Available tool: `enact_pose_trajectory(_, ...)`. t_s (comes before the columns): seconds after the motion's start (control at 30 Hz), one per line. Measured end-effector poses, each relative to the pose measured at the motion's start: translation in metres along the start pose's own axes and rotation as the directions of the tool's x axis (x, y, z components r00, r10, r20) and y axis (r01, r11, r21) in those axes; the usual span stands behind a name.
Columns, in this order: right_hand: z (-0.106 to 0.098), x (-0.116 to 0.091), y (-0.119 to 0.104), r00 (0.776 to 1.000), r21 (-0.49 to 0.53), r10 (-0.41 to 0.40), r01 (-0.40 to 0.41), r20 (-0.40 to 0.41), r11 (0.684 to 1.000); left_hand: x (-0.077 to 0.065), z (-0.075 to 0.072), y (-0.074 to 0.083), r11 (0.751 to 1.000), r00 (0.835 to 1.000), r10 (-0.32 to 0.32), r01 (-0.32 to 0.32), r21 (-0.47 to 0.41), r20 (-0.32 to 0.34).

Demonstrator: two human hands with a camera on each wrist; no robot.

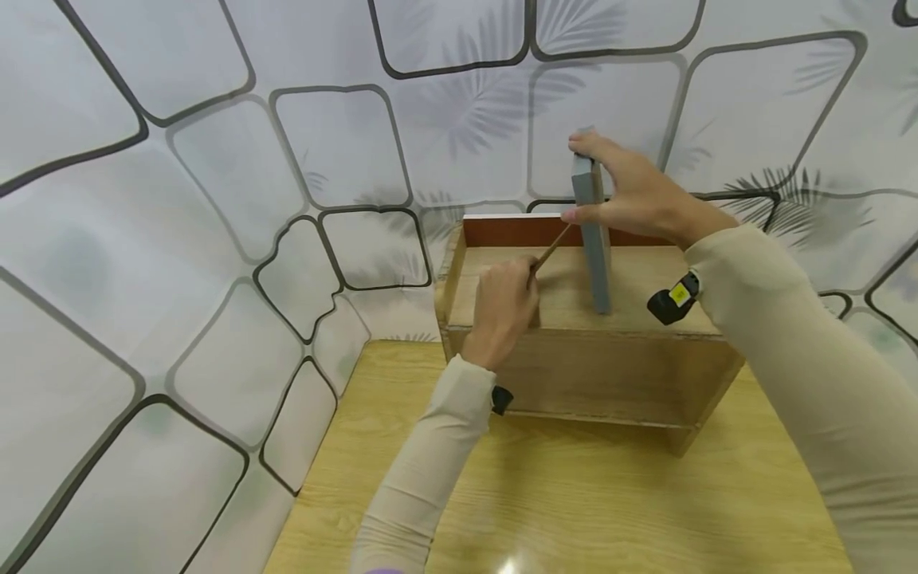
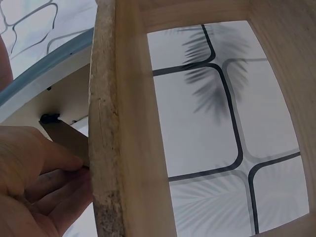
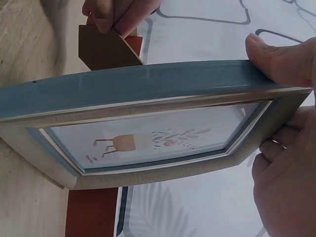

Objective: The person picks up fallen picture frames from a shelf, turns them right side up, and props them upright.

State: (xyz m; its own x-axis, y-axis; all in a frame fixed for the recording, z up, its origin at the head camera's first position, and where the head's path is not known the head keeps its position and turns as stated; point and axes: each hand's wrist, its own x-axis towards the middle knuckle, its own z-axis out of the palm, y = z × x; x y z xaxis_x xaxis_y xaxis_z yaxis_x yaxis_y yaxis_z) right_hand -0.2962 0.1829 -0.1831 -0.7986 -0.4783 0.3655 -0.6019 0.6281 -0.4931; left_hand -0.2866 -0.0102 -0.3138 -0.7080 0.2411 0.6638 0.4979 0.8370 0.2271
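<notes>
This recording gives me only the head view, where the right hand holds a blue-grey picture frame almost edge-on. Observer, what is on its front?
Observer: The right wrist view shows the picture frame from its front side: it holds a floral picture, with pink among its leaves.
Operator: From here, the left hand has a thin brown strip. Is it really that thin?
Observer: No, the right wrist view shows it as a broad, flat brown flap.
Operator: Anything where it meets the frame?
Observer: Yes, the left wrist view shows a black fitting there, against the tan back panel.
</notes>
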Motion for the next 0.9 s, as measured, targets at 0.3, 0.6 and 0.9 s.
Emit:
enact_pose_trajectory(0.3, 0.007, 0.008, -0.006, 1.0, 0.014, -0.013, 0.013, 0.012, 1.0, -0.001, 0.0, -0.003, 0.998, 0.999, -0.03, 0.032, -0.059, 0.025)
enact_pose_trajectory(0.6, 0.012, 0.016, -0.007, 0.999, -0.02, -0.044, 0.045, 0.031, 0.999, -0.002, 0.001, -0.007, 0.996, 0.998, -0.05, 0.051, -0.077, 0.025)
enact_pose_trajectory(0.9, 0.017, 0.018, -0.007, 0.999, 0.018, -0.037, 0.036, 0.04, 0.999, -0.004, 0.002, -0.009, 0.993, 0.996, -0.073, 0.077, -0.094, 0.049)
